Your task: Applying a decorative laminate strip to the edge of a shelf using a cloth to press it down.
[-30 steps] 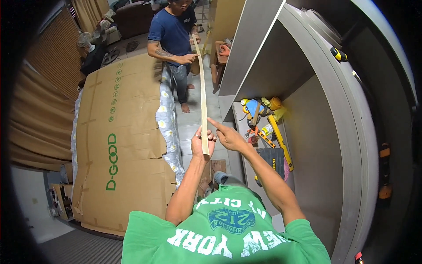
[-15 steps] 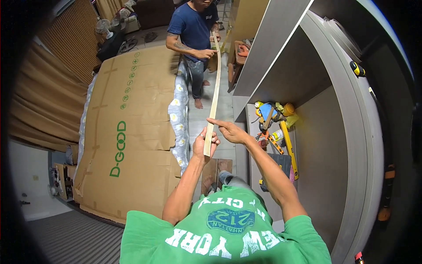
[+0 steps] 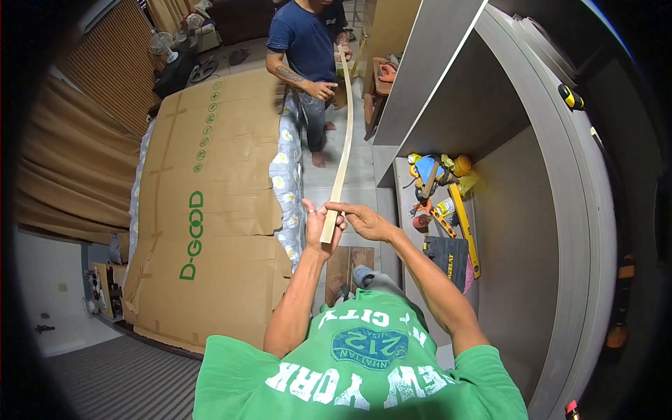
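Observation:
A long, thin pale wooden strip (image 3: 348,126) runs from my hands to another person (image 3: 308,49) across the aisle. Its near end lies over the upturned palm of my left hand (image 3: 318,225), whose fingers curl round the right edge while the thumb stands away. My right hand (image 3: 369,222) is at the strip's right side, its index finger stretched out across the top face just above my left hand. The rest of its fingers are bent, partly hidden. At the far end, the other person's one hand holds the strip; their other hand is apart from it.
A large cardboard sheet (image 3: 231,245) covers a bed-like platform on the left. To the right, a grey cabinet (image 3: 518,210) holds a yellow spirit level (image 3: 465,234), a dark tool case (image 3: 446,257) and several tools. A tape measure (image 3: 570,97) sits on its edge. Beyond stands a wooden stool (image 3: 380,87).
My left hand has loosened, its thumb moving off the strip. My right hand has shifted slightly down along it. The other person's pointing hand has drawn back from the strip.

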The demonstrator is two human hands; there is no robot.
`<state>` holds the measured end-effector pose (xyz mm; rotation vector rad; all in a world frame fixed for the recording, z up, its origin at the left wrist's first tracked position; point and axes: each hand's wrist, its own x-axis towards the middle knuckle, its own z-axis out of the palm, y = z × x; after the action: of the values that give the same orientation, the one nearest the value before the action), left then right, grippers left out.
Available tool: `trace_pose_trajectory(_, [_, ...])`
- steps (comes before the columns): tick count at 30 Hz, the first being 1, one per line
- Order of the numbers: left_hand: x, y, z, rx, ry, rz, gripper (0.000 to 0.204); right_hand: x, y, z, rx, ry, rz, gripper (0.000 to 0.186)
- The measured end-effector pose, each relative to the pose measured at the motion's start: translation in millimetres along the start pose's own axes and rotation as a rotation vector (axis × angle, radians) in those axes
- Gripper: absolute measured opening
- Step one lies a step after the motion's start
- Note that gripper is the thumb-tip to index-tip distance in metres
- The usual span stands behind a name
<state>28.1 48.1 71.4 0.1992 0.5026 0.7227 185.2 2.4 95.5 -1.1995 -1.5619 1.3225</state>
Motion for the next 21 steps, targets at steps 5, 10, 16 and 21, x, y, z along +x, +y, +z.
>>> trace_pose_trajectory(5, [-6,-5,-6,-0.049,-0.031,0.046,0.109,-13,-4,18,0.093,0.004,-0.009,0.053])
trace_pose_trajectory(10, [-11,-5,2,-0.318,0.067,0.034,0.131,-25,-9,21,0.068,-0.030,-0.009,0.057])
trace_pose_trajectory(16, [-17,-2,1,-0.348,-0.040,0.009,0.136,-42,-12,34,-0.019,-0.010,0.157,0.053])
trace_pose_trajectory(21, [-18,-8,11,-0.405,-0.080,-0.014,0.135,-56,-25,42,0.151,0.035,0.104,0.051])
